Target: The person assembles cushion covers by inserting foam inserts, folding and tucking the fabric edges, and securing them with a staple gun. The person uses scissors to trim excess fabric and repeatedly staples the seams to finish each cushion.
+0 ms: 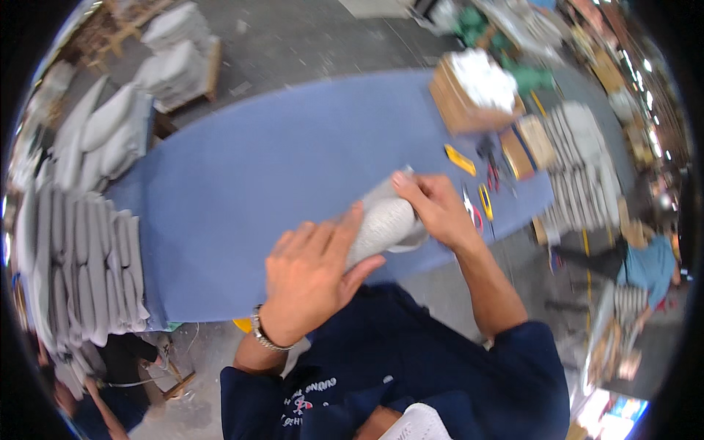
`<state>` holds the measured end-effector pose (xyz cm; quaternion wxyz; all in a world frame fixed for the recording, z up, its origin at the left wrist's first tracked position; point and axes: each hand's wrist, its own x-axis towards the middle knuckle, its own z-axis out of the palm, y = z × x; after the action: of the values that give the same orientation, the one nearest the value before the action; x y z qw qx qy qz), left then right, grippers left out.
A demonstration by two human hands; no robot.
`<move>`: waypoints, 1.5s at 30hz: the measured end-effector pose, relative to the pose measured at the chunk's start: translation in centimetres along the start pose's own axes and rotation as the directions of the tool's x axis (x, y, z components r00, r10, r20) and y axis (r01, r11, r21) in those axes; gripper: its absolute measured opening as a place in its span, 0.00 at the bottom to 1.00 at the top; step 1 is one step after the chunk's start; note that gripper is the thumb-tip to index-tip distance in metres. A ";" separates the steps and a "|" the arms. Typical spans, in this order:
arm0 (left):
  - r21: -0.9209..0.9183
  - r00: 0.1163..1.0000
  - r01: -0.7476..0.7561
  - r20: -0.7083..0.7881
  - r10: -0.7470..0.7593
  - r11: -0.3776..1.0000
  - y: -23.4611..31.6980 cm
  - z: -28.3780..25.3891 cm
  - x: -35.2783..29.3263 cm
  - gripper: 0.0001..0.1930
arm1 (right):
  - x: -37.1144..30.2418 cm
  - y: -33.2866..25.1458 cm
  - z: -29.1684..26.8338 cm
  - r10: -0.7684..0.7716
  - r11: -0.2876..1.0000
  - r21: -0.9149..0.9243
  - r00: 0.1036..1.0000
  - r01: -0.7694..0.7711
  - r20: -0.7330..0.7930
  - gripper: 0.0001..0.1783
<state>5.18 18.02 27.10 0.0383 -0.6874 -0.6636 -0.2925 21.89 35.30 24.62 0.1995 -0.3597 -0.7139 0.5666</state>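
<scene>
A small padded piece in light grey fabric (385, 226) is between my hands, above the near edge of the blue-covered table (264, 161). My left hand (312, 260), with a metal-banded watch at the wrist, grips its left end, fingers over the top and thumb on the near side. At the far right end, my right hand (438, 209) holds the fabric with its thumb along the upper edge. A loose flap hangs below the piece. Red-handled scissors (471, 211) and a yellow cutter (485, 202) lie just right of my right hand.
Another yellow tool (460, 159) lies near a cardboard box (469, 99) filled with white material. A smaller box (526, 147) stands beside it. Grey cushions are stacked left (84, 264) and right (579, 169). One person (645, 268) is at right; another (110, 400) is lower left.
</scene>
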 end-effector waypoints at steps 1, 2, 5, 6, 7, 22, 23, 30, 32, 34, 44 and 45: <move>-0.037 1.000 -0.001 0.019 0.002 0.999 0.1 -0.5 -0.8 0.38 | -1.5 -0.7 0.3 0.056 0.994 -0.089 0.998 -0.055 0.009 0.26; -0.071 1.000 -0.012 0.028 0.014 0.997 0.3 -0.7 -1.4 0.38 | -2.6 -1.6 0.4 0.094 0.979 -0.184 0.995 -0.090 0.015 0.26; -0.149 0.997 -0.023 0.074 0.034 0.989 0.4 -0.7 -3.1 0.38 | -5.8 -1.5 2.4 0.069 0.997 -0.021 0.988 -0.072 -0.136 0.26; -0.149 0.997 -0.022 0.076 0.034 0.989 0.1 -1.0 -3.4 0.38 | -6.1 -1.6 3.4 0.015 0.996 0.092 0.976 0.005 -0.217 0.25; -0.148 0.997 -0.017 0.076 0.029 0.989 -0.1 -1.1 -3.7 0.39 | -6.2 -1.8 4.1 -0.023 0.995 0.088 0.961 0.049 -0.276 0.25; -0.140 0.864 0.474 0.265 -0.429 0.869 -11.5 -4.6 4.4 0.28 | 9.8 -3.9 14.4 -0.276 0.957 -0.032 0.870 0.288 -0.408 0.33; -0.138 0.876 0.458 0.236 -0.420 0.878 -11.9 -4.5 4.3 0.28 | 10.4 -3.8 15.0 -0.280 0.950 0.012 0.865 0.313 -0.417 0.33; -0.238 0.932 0.360 0.136 -0.336 0.902 -13.6 -3.1 5.2 0.20 | 12.3 -2.7 17.1 -0.212 0.851 0.284 0.785 0.441 -0.582 0.30; -0.263 0.940 0.340 0.120 -0.319 0.903 -14.1 -2.7 5.7 0.19 | 12.7 -2.4 17.1 -0.229 0.827 0.295 0.765 0.479 -0.602 0.28; -0.263 0.950 0.312 0.103 -0.295 0.913 -14.6 -2.2 6.0 0.18 | 13.3 -1.7 17.3 -0.263 0.795 0.287 0.730 0.534 -0.631 0.27; 0.129 0.960 0.273 0.022 -0.278 0.953 -13.3 -0.6 6.3 0.31 | 16.0 0.0 13.1 -0.220 0.839 0.228 0.690 0.495 -0.690 0.26; 0.115 0.956 0.291 0.001 -0.293 0.950 -12.9 -0.5 6.0 0.32 | 16.1 0.2 12.4 -0.226 0.838 0.229 0.696 0.496 -0.681 0.27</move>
<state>-7.32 24.67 25.92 0.0276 -0.5809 -0.7740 -0.2504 2.74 38.96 18.99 0.6041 -0.3289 -0.5328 0.4930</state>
